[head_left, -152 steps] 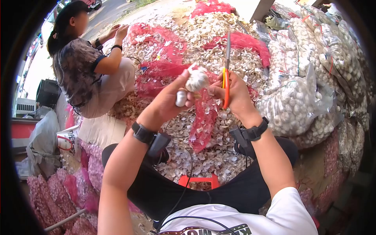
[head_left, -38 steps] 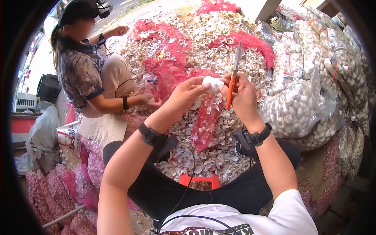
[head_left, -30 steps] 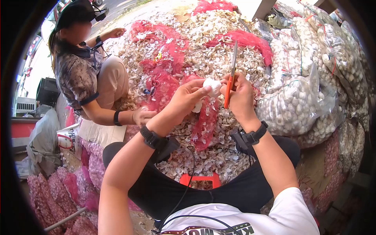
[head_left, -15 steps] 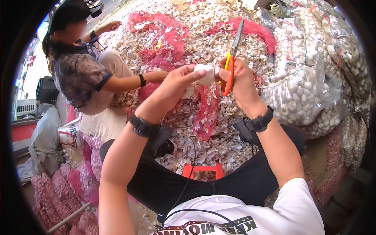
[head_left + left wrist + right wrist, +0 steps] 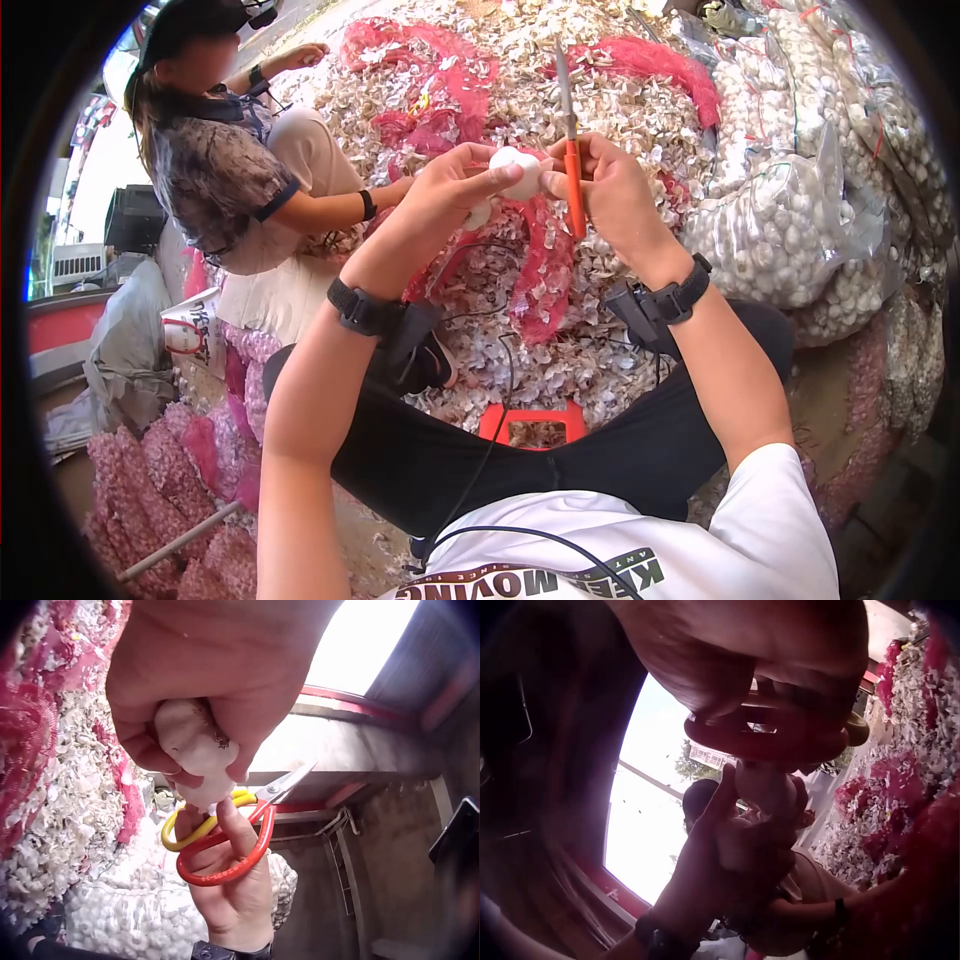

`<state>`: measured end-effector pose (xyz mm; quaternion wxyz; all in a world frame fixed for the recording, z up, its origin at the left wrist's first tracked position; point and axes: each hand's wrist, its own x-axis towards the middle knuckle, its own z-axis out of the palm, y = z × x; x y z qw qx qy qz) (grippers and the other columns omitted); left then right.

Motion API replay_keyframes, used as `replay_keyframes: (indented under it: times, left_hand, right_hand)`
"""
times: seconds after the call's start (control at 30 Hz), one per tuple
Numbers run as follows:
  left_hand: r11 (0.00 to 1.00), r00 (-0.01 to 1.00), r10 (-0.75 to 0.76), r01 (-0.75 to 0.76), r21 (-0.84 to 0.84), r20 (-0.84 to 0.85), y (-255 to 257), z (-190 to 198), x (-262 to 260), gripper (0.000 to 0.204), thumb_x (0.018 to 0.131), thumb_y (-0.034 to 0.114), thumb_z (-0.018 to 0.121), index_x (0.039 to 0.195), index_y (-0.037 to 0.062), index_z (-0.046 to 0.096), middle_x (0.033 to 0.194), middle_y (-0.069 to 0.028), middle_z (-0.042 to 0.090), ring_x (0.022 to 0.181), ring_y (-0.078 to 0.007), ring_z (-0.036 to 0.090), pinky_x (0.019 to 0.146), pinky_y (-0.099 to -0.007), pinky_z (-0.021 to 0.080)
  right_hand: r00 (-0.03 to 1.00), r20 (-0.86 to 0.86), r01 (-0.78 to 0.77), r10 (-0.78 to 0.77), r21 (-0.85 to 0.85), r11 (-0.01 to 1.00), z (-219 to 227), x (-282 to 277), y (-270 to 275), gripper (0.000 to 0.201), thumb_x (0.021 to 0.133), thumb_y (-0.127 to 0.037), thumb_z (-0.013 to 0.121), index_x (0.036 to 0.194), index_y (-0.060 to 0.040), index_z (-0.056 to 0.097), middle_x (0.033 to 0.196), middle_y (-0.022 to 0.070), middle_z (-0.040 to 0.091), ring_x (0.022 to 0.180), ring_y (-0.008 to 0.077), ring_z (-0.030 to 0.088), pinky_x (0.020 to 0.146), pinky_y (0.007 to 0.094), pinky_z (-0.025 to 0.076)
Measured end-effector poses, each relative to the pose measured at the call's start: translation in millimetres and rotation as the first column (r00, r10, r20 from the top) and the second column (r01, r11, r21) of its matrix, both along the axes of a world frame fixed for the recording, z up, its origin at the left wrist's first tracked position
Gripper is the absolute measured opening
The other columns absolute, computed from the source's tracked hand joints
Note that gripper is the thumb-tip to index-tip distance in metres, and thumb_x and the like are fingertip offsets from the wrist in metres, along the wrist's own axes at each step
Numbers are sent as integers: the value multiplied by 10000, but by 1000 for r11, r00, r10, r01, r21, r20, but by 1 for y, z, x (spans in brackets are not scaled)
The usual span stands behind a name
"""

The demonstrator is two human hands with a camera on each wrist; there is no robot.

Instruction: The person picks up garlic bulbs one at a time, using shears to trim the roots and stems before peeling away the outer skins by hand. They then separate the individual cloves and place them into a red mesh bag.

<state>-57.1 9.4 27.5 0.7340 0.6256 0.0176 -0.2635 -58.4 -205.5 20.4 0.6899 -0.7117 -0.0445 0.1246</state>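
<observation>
My left hand [image 5: 445, 190] pinches a smooth white garlic bulb [image 5: 515, 172] between thumb and fingers, above the heap of skins. A second garlic bulb [image 5: 196, 739] with a dark root end sits tucked in the same palm. My right hand [image 5: 622, 200] holds scissors [image 5: 574, 185] with one red and one yellow handle, blades pointing away from me. In the left wrist view the right thumb and fingertips [image 5: 234, 825] touch the pinched bulb's lower end. The right wrist view is dark, with the handles [image 5: 772, 742] hooked over the hand just above the bulb.
Papery garlic skins [image 5: 520, 100] and red net [image 5: 545, 270] cover the ground ahead. Clear bags of garlic [image 5: 770, 230] stand at the right. Another person [image 5: 220, 150] crouches at the left, an arm reaching toward the heap. A red stool [image 5: 535, 415] shows between my knees.
The bulb at my fingertips showed loose, frayed skin at first and is smooth white now. The scissors stay in my right hand, their tilt changing. The other person's near arm came down toward the heap.
</observation>
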Motion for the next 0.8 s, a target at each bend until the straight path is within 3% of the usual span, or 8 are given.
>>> replay_keyframes:
  times: [0.1, 0.2, 0.33, 0.37, 0.53, 0.6, 0.67, 0.8]
  left_hand:
    - [997, 997, -61, 62, -37, 37, -1, 3, -8, 396, 930, 257, 707, 1221, 36, 553, 1035, -36, 649, 803, -54, 598, 651, -204, 473]
    - [984, 997, 13, 1, -178, 76, -9, -8, -13, 501, 950, 213, 667, 1379, 19, 497, 1201, -58, 637, 1048, -122, 618, 831, -244, 510]
    - [966, 999, -14, 1, -260, -48, -9, -26, -26, 511, 976, 219, 626, 1414, 11, 466, 1229, -58, 625, 1050, -124, 618, 879, -268, 511]
    - [965, 999, -41, 39, -260, -1, -6, -22, -7, 530, 977, 231, 626, 1426, 8, 454, 1229, -59, 627, 1041, -126, 624, 882, -268, 512]
    - [964, 996, -83, 85, -253, 20, -3, -29, -6, 574, 928, 207, 695, 1416, 10, 466, 1225, -62, 631, 1088, -133, 611, 923, -292, 498]
    - [971, 993, -74, 92, -219, 86, 0, -26, -2, 572, 916, 190, 709, 1406, 8, 476, 1235, -62, 628, 1112, -139, 606, 949, -300, 488]
    - [950, 996, -84, 87, -301, 21, 5, -27, -1, 571, 905, 169, 720, 1396, 6, 478, 1263, -70, 621, 1153, -151, 594, 1002, -305, 453]
    - [960, 993, 29, 5, -279, 117, 4, -17, -4, 582, 899, 169, 728, 1395, 11, 469, 1264, -67, 620, 1146, -141, 588, 999, -296, 450]
  right_hand:
    - [1000, -20, 13, -9, 215, 977, -5, -1, 0, 241, 872, -25, 684, 1092, 22, 594, 893, 50, 678, 755, 87, 628, 680, 210, 507]
    - [995, 8, 94, -95, 92, 991, -9, -5, 3, 232, 872, -16, 679, 1084, 25, 593, 881, 42, 674, 749, 83, 627, 676, 209, 509]
    - [995, -42, 95, -90, 143, 985, -20, 1, 1, 246, 864, -26, 682, 1081, 35, 585, 878, 32, 669, 745, 77, 619, 660, 209, 504]
    - [996, 48, 78, -80, 48, 996, -19, 1, 2, 244, 868, -32, 678, 1082, 34, 582, 876, 29, 665, 751, 75, 619, 651, 208, 502]
    - [1000, 5, 30, -31, 105, 994, -14, 4, 16, 245, 884, -33, 682, 1104, 14, 584, 902, 33, 675, 793, 75, 624, 694, 213, 511]
    - [997, 19, 76, -80, 149, 986, -12, 9, 14, 249, 883, -36, 695, 1101, 14, 587, 914, 34, 680, 802, 79, 631, 714, 218, 513]
    - [992, 36, 108, -117, 182, 977, -14, 14, 11, 240, 890, -47, 695, 1097, 20, 592, 932, 42, 687, 815, 82, 639, 716, 217, 513]
    - [997, 29, 78, -78, 0, 997, -6, 11, 5, 258, 907, -133, 719, 1079, 23, 606, 942, 51, 696, 813, 73, 631, 721, 215, 508]
